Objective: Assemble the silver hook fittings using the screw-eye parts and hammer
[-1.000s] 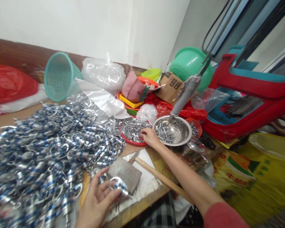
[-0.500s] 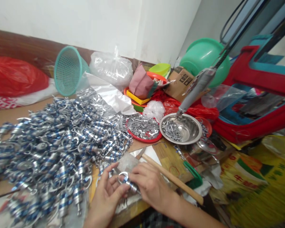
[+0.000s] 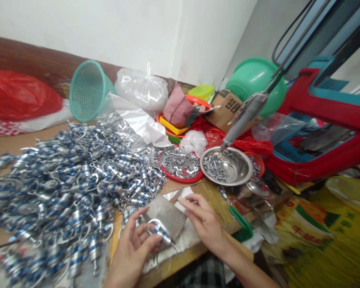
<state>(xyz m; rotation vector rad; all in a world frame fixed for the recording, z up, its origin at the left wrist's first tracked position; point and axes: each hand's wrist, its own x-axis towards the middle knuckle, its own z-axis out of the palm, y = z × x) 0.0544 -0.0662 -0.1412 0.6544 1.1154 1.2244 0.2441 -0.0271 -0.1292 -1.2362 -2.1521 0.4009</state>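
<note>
Head view: our left hand [image 3: 132, 250] has its fingers clamped on a clasp [image 3: 159, 232] over the block [image 3: 167, 214]; right hand [image 3: 205, 224] fingers apart, empty.

Print shows on the cardboard box [image 3: 228, 105] and yellow sack [image 3: 303, 228] — none of it legible.

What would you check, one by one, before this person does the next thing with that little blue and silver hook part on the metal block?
1. Hook part gripped in left hand: ok.
2. Part resting on metal block: ok.
3. Right hand on wooden handle: ok, fingers lie over it; grip cannot tell.
4. Steel bowl holds small metal pieces: ok.
5. Red tray of small parts within reach: ok, probably.
6. Pile of hook parts apart from the block: not ok, it crowds the block's left edge.
</note>
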